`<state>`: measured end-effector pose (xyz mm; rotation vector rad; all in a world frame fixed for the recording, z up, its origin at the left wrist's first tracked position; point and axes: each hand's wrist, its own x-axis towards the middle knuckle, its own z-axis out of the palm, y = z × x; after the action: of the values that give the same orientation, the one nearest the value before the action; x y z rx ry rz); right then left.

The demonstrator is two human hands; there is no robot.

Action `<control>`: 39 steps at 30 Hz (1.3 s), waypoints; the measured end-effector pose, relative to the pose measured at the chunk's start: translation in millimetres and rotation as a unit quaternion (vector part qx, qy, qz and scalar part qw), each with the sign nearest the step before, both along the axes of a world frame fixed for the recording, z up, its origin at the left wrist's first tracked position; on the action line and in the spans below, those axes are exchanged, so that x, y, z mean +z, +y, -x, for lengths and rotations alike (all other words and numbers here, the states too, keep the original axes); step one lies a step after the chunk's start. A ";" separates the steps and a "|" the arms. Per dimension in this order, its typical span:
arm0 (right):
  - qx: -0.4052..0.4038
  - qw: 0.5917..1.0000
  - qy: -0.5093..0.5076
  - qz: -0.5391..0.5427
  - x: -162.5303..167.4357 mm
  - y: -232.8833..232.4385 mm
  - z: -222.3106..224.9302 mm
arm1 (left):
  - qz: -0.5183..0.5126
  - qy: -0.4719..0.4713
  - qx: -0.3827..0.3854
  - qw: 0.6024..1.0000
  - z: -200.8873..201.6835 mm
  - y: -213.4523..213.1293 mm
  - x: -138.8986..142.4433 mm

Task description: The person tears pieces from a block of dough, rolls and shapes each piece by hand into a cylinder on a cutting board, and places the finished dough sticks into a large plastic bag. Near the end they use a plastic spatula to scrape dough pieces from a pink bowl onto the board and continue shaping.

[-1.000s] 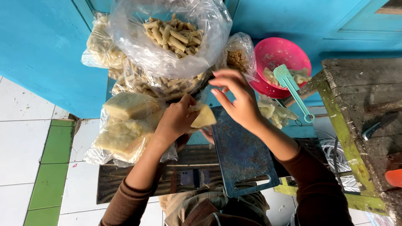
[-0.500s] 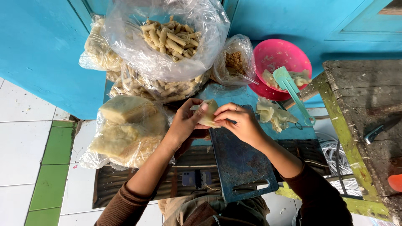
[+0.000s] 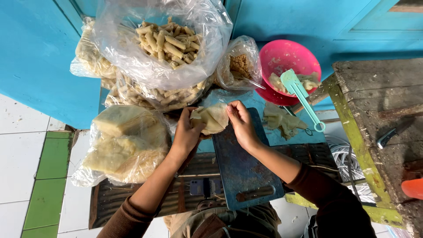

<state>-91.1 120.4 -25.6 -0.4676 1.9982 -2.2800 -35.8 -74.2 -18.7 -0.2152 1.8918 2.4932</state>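
Two hands are working together over the far end of the blue cutting board (image 3: 244,167), which is lying across a slatted surface just in front of the person. Since a moment ago both hands have been drawing back from the big bag toward the board, and the pale wrapper sheet (image 3: 211,118) that was a small folded piece is now sitting fuller and rounder between them, which reads as the folding of one piece being under way. The left hand (image 3: 187,132) is cupping the sheet from the left of the board's far corner, fingers curled around it; the right hand (image 3: 241,123) is pinching the sheet's right edge, fingers narrow and closed on it. Left of the board, a clear bag of flat pale sheets (image 3: 123,145) is resting on the same surface. Just right of the board's far end, a loose crumpled sheet (image 3: 282,121) is lying on the blue table (image 3: 286,139). Beyond the board, a large clear bag of finished rolls (image 3: 167,44) is gaping open, a smaller bag of brown filling (image 3: 240,66) is standing beside it, and a pink bowl (image 3: 282,57) is holding a mint green scoop (image 3: 302,97). Farther right of the board, a weathered wooden bench (image 3: 379,97) is standing, and behind everything a blue wall (image 3: 35,53) is meeting the white tiled floor (image 3: 17,176)
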 end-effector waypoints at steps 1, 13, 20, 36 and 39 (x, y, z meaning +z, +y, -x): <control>-0.006 0.999 0.033 -0.018 -0.3 -2.9 8.7 | 0.026 0.032 0.022 0.999 1.1 -1.9 -2.3; -0.031 0.994 -0.042 0.101 41.9 0.7 59.6 | -0.121 -0.026 0.025 0.992 -9.9 -4.4 33.9; 0.023 0.980 -0.142 0.136 72.3 80.5 64.8 | 0.042 -0.007 -0.299 0.953 -32.6 25.6 15.2; 0.056 0.796 0.401 -0.451 32.0 58.6 -1.2 | 0.045 -0.093 -0.433 0.896 -46.6 43.3 -12.7; 0.073 0.818 0.402 -0.406 38.8 55.2 0.8 | 0.051 -0.067 -0.446 0.891 -44.5 40.3 -12.0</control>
<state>-92.0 175.6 13.2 -1.5454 2.8438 -0.9470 8.7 -33.9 -30.7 0.3916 1.5427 1.7046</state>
